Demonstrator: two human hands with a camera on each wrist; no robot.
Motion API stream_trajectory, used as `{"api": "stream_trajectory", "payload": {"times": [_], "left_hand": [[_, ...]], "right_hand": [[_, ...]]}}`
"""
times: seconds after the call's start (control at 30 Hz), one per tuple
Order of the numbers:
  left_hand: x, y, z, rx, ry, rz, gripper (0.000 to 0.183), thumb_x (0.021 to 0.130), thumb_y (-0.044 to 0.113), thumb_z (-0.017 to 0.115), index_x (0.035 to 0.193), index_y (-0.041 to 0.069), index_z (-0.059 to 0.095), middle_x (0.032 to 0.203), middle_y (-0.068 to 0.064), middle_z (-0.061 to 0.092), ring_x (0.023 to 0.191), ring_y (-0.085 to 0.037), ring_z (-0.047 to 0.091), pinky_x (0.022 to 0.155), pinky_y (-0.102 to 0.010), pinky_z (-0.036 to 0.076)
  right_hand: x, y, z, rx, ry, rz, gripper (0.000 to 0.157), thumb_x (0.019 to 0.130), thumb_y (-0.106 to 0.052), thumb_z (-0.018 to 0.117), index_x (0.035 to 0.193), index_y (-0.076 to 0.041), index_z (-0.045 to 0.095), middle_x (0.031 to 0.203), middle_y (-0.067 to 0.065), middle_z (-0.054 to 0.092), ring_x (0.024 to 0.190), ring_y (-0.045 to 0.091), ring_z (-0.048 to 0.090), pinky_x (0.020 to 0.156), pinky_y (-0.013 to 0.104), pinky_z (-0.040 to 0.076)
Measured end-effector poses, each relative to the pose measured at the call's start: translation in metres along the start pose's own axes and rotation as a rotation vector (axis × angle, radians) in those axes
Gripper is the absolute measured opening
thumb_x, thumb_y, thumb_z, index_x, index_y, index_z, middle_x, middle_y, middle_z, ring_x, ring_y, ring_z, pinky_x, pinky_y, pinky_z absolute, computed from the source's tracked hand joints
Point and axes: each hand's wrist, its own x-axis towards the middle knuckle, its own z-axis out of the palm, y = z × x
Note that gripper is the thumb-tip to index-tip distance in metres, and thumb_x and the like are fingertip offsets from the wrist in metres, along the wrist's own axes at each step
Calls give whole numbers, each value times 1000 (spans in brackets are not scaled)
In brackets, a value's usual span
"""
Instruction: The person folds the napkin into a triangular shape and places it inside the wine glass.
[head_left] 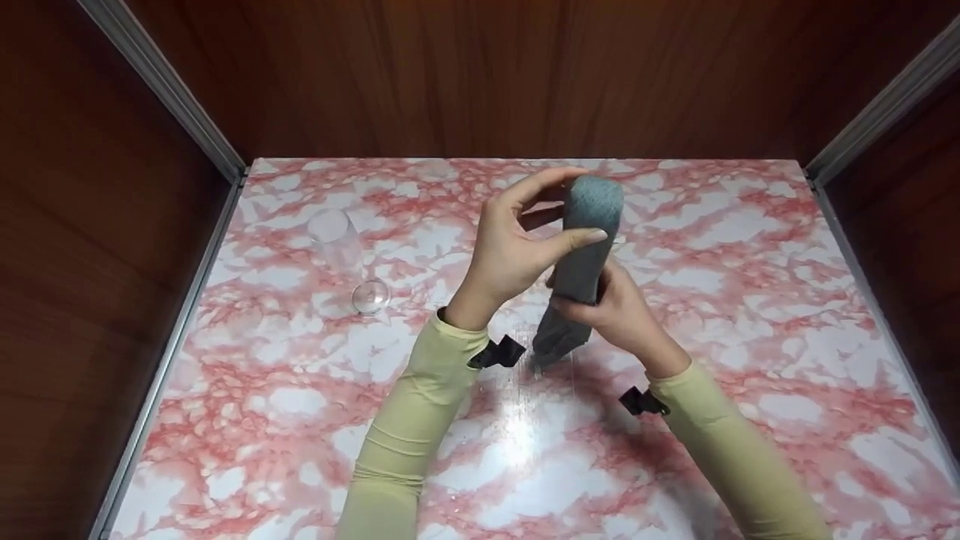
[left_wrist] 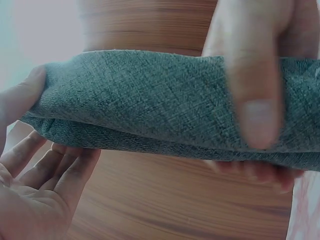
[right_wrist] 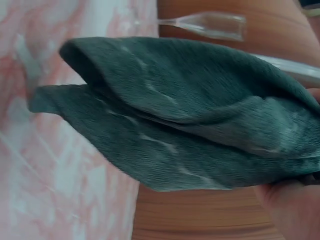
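A dark grey-green cloth (head_left: 591, 259), folded into a long thick strip, is held up over the table between both hands. Near its top end, my left hand (head_left: 514, 244) pinches it, thumb on the near face and fingers behind. Lower down, my right hand (head_left: 626, 311) grips the strip; in the left wrist view that thumb lies blurred across the fabric. Below the right hand the loose end hangs in open folds, and the right wrist view shows pale wavy creases on this cloth (right_wrist: 200, 115).
A clear stemmed glass (head_left: 341, 244) stands on the left of the table, its round foot (head_left: 371, 297) towards me. The red-and-white marbled table (head_left: 300, 405) has dark wood panels (head_left: 480, 75) around its back and sides. Metal strips (head_left: 172, 90) run along the corners.
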Motion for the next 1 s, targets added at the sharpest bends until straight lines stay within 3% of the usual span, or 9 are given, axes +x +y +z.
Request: {"api": "stream_trajectory", "payload": {"times": [0.27,0.5,0.63,0.73,0.9,1.0], "left_hand": [[1,2,1,30,-16,18,52,71,-1,83,117,-9,61,107,-13,66,96,-16,64,86,-34,52],[2,5,-2,19,-14,7,52,71,-1,82,118,-9,61,107,-12,66,96,-16,64,87,-34,51],[3,5,-3,-2,-15,5,53,71,-3,82,118,-10,60,109,-13,65,97,-17,64,88,-35,51],[3,4,-3,-9,-18,13,52,71,-4,82,118,-11,60,110,-14,66,97,-18,64,87,-36,51],[2,4,-3,2,-11,6,52,70,-4,82,117,-10,62,110,-13,66,97,-18,64,87,-36,52],[2,4,-3,8,-5,5,52,70,-3,83,117,-11,62,110,-13,66,96,-18,65,87,-36,52]], "right_hand": [[-9,21,1,-2,-52,65,24,82,11,66,104,13,57,93,19,63,84,16,60,79,30,49],[-13,39,-1,84,-81,77,27,85,8,65,112,9,58,104,27,63,95,29,63,87,34,49],[-13,41,-2,100,-51,26,39,83,8,68,120,4,58,111,19,65,103,32,61,89,35,48],[-10,37,-5,99,9,-43,47,80,11,70,124,0,57,108,16,66,97,24,62,85,32,49],[-3,33,-9,139,93,-174,57,74,14,73,127,2,53,104,19,64,96,26,62,88,34,49],[-4,33,-8,154,111,-200,59,73,15,73,127,4,53,106,20,64,99,28,61,90,36,49]]}}
